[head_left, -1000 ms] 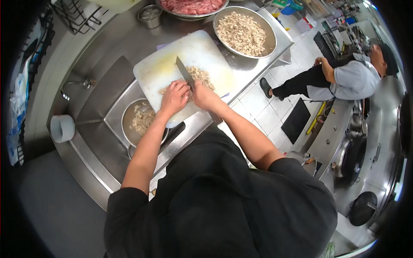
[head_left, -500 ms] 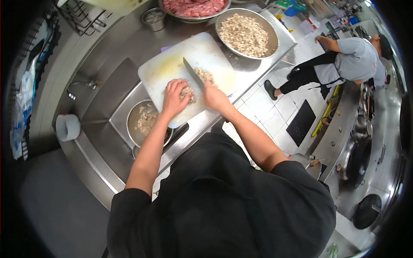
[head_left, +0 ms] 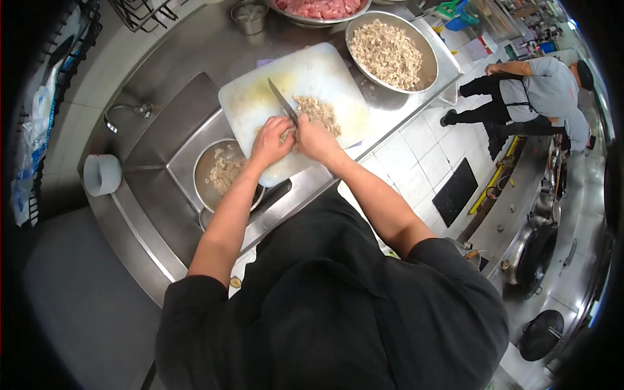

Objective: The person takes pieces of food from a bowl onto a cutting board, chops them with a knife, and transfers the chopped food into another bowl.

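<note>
My right hand (head_left: 313, 138) is closed round the handle of a knife (head_left: 281, 99), whose blade points away to the upper left over the white cutting board (head_left: 250, 97). Against the near side of the blade, my left hand (head_left: 273, 140) presses with curled fingers on pale pieces of food, which it mostly hides. Chopped pale bits (head_left: 318, 114) lie on the board to the right of the knife. A metal bowl (head_left: 433, 65) of similar chopped bits stands beyond the board's right corner. In the sink, a metal pot (head_left: 200, 172) holds larger pale pieces.
A bowl of raw meat (head_left: 318, 8) and a small metal container (head_left: 250, 18) stand at the back. The faucet (head_left: 127, 110) and a white round container (head_left: 102, 174) are at left. Two people (head_left: 549, 88) stand beyond the counter at right, near woks (head_left: 541, 260).
My left hand has closed in from the left toward the knife, its fingers now curled. The view has shifted somewhat. Of the people at right, a second is now seen more fully.
</note>
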The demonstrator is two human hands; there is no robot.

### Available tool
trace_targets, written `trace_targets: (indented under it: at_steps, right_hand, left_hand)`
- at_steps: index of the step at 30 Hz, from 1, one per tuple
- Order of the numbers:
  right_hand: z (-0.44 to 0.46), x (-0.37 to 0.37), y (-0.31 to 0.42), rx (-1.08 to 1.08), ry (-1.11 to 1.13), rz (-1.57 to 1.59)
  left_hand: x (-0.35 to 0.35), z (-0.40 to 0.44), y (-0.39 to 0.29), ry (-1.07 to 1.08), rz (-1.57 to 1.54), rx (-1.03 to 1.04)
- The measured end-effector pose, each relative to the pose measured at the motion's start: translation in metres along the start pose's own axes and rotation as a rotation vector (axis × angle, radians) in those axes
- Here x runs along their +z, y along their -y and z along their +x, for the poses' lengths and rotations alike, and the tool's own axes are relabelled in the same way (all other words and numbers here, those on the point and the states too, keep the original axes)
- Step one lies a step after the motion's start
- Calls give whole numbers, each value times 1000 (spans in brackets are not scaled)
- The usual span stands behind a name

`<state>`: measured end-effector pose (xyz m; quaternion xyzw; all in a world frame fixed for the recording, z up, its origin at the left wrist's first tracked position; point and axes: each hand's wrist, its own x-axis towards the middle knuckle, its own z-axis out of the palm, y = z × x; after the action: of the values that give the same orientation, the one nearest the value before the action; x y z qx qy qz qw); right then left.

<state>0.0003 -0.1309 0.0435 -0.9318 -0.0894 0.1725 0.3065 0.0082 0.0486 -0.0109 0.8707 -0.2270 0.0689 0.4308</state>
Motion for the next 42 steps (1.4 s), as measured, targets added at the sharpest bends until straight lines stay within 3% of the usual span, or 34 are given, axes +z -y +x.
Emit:
trace_targets:
  at_steps: [2,5,8,11,13,17,19,25,29,34,37,39,42]
  right_hand:
    - [-8,-23,7,-34,20,-17]
    - [-46,-24,15,79,182,-32]
    - [-24,27,-11,-1,-36,62]
    - [24,11,-17,-15,52,49]
    - [24,-6,-24,-88,-2,41]
    - [-9,-26,-21,30,45,-62]
    - [-21,-34,-5,43,67,-71]
    - [-68,-41,47,249,347,-142]
    - [-16,23,2,36,76,-27]
    - [-31,-21,15,33,141,-35]
    - [-44,1,14,109,226,-23]
    - [-19,31,1,-1,-4,71]
    - [-8,14,5,23,30,68]
  left_hand:
    - [-1,7,0,-38,-3,-6]
    - [0,-1,2,-54,1,-9]
    - [3,-3,6,-6,25,32]
    - [1,-1,5,-2,17,35]
    - [-2,-1,7,-45,43,46]
    - [-8,-3,0,-167,74,5]
    - [-9,-5,1,-52,79,42]
    - [-5,-10,5,-7,66,10]
    - [-6,-12,6,2,63,32]
    - [-3,-10,8,-34,40,34]
    - [-3,-12,8,-19,64,11]
    - [-5,-11,4,-10,56,16]
    - [-2,-20,3,-21,69,19]
